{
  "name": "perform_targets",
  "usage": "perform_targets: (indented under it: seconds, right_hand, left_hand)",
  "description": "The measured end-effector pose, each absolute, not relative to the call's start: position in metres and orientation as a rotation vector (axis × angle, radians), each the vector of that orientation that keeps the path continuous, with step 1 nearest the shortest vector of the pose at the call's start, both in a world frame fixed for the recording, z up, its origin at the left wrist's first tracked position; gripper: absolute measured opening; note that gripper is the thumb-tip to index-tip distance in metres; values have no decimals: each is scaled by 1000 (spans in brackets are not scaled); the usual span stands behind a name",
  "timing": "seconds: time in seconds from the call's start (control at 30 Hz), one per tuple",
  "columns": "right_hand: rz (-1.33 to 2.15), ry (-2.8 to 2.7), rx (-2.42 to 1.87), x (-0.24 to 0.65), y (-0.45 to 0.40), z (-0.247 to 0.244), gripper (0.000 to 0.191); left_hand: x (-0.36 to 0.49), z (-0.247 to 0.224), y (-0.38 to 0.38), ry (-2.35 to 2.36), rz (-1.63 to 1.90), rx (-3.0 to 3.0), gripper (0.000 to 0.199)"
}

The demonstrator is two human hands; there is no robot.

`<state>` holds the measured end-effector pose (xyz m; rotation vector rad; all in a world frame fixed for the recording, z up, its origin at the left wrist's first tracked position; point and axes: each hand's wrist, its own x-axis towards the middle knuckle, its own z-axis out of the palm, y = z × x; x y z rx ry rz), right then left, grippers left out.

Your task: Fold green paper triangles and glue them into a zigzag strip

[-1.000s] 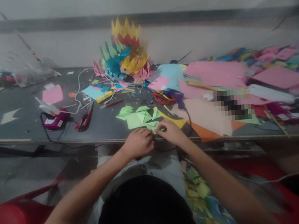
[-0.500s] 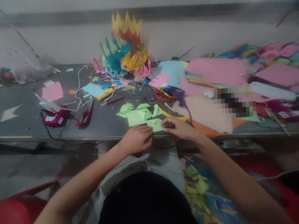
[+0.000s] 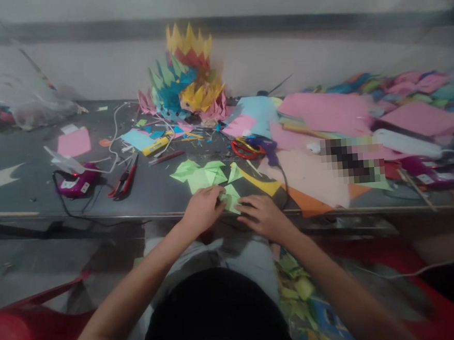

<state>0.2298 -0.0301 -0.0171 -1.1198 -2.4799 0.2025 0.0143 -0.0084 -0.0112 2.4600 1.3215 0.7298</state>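
Note:
A small piece of light green folded paper lies tilted at the table's front edge between my hands. My left hand is closed on its left side, with thumb and fingers at the paper. My right hand sits at its right side, fingers apart, fingertips at or very near the paper's edge. Just behind are more light green folded pieces and a small upright green triangle. A flat green sheet lies under part of them.
Red-handled cutting pliers, a purple device, a yellow cutter and red-handled scissors lie around. A colourful folded-paper model stands at the back. Pink sheets cover the right side.
My left hand has gone from lying flat over the paper to gripping its side. The paper is turned and tilted. My right hand has shifted slightly down and toward the left.

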Motion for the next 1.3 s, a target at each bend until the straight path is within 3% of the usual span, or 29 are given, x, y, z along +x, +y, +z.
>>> perform_targets:
  seconds: [0.13, 0.67, 1.3]
  right_hand:
    - [289, -2436, -1041, 230, -24, -15, 21]
    - [702, -2156, -1330, 211, 2, -4, 15]
    - [741, -2132, -1597, 197, 12, 0, 10]
  left_hand:
    - [16, -12, -8, 1249, 826, 2479, 11]
    - [11, -15, -14, 1231, 901, 2432, 14]
    - [18, -23, -29, 1176, 981, 2689, 15]
